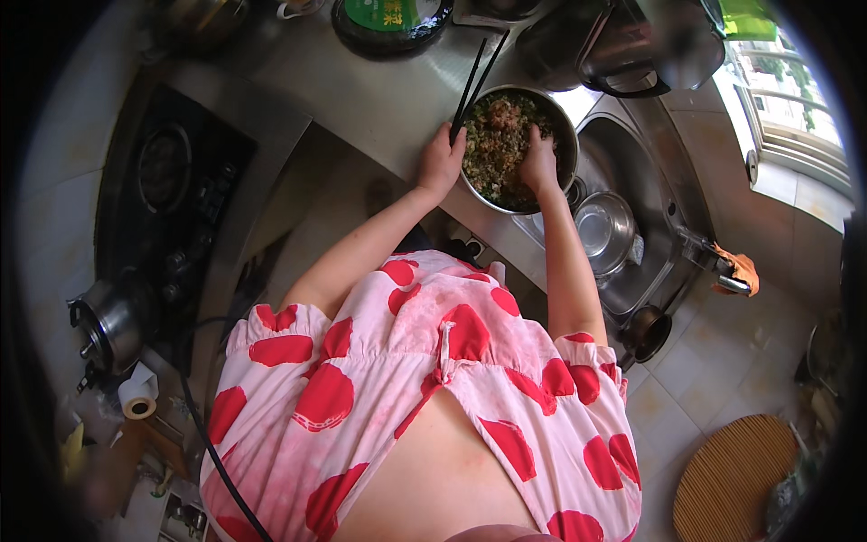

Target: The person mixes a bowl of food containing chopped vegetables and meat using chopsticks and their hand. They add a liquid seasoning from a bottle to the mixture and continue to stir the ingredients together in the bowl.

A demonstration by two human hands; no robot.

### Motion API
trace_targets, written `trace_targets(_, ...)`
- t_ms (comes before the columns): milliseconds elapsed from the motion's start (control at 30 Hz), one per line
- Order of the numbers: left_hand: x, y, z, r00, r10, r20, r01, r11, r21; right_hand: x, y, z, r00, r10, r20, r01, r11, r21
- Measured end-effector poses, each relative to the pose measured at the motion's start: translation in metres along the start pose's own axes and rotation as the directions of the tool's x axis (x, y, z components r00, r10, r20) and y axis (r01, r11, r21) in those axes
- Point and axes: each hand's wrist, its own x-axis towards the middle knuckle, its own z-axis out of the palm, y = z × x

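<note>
A round metal bowl (576, 150) stands at the counter's front edge, beside the sink, with a chopped green and reddish-brown mixture (500, 146) in it. My left hand (441, 162) is at the bowl's left rim and holds a pair of black chopsticks (473, 85), which point up and away from me, outside the mixture. Inside the bowl, at the right, my right hand (540, 162) has its fingers pressed into the mixture; the fingertips are hidden and only the thumb side shows plainly.
Right of the bowl is a steel sink (650, 162) holding a metal basin (605, 230), near a faucet (698, 247) with an orange cloth. A black container with a green lid label (393, 17) and a dark appliance (616, 47) stand behind. A gas stove (169, 176) lies left.
</note>
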Motion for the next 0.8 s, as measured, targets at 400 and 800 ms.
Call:
trace_targets(400, 0.001, 0.007, 0.002, 0.999, 0.040, 0.002, -0.040, 0.995, -0.093, -0.002, -0.072, 0.002, 0.995, -0.084, 0.058, 0.092, 0.986, -0.143)
trace_targets(800, 0.008, 0.013, 0.002, 0.992, -0.002, -0.123, -0.001, 1.000, -0.022, -0.019, -0.044, -0.048, 0.917, -0.386, 0.099, 0.390, 0.920, -0.032)
